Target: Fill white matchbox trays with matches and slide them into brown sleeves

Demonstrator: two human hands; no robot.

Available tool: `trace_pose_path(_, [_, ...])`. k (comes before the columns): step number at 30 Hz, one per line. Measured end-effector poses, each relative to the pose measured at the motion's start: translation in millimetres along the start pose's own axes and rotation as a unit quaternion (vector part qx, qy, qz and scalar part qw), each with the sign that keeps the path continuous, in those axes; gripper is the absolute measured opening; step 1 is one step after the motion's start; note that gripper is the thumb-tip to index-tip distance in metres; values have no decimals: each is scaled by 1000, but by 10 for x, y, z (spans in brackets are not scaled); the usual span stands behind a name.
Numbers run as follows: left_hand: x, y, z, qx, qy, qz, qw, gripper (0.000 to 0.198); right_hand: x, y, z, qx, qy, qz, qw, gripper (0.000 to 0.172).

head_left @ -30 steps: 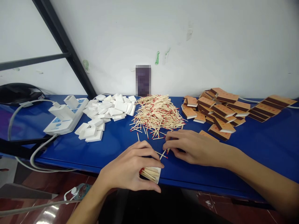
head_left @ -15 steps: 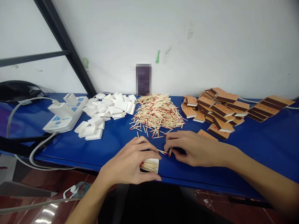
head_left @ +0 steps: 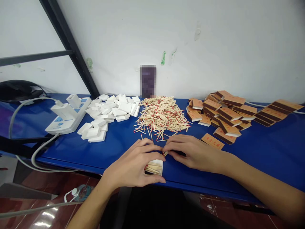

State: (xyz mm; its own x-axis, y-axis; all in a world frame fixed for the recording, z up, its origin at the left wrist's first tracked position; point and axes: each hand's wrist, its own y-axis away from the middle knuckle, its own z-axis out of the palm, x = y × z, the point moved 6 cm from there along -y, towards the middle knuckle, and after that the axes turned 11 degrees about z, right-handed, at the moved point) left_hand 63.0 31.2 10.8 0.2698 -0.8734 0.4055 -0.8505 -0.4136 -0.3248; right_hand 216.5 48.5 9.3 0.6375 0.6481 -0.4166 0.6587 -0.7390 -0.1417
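Near the front edge of the blue table, my left hand (head_left: 133,163) curls round a small white matchbox tray (head_left: 161,163), thumb on the near side and fingers on the far side. Several matches (head_left: 153,167) with red heads lie in the tray. Just right of it, my right hand (head_left: 190,152) pinches a few matches (head_left: 165,153) between thumb and fingers, close to my left fingertips. Beyond both hands rises a large heap of loose matches (head_left: 164,116), some strewn at its near side.
White empty trays (head_left: 116,109) are piled at the left. Orange-brown matchbox sleeves (head_left: 227,113) are heaped at the right, one sleeve (head_left: 213,142) lying flat near my right wrist. A power strip (head_left: 68,122) with cables sits far left. A blurred dark object (head_left: 148,81) stands against the wall.
My right hand has moved left with the pinched matches, up to the fingers of my left hand. My left hand keeps its hold on the tray. The view has shifted slightly.
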Motion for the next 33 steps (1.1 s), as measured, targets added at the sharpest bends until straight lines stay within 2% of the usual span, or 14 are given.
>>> trace_pose_path(5, [-27, 20, 9, 0, -17, -20, 1000, 43, 45, -4, -19, 5, -19, 27, 999, 23])
trace_pose_path(10, [-48, 32, 4, 7, -26, -37, 999, 43, 15, 11, -7, 17, 14, 22, 1000, 28])
trace_pose_path(17, [-81, 25, -15, 25, -37, -64, 997, 42, 35, -6, 7, 29, 62, 49, 996, 22])
trace_pose_path(22, [-94, 20, -25, 36, -53, -66, 996, 52, 47, -35, 19, 78, 53, 55, 994, 20])
trace_pose_path(27, [-97, 25, -52, 42, -54, -103, 992, 63, 46, 3, -180, 127, 32, 63, 989, 12])
trace_pose_path(30, [-75, 21, -56, 38, -68, -104, 991, 64, 71, 30, -342, 145, 13, 56, 988, 16])
trace_pose_path(33, [-68, 15, -32, 17, -82, -97, 992, 66, 142, 37, -414, 156, 55, 60, 984, 19])
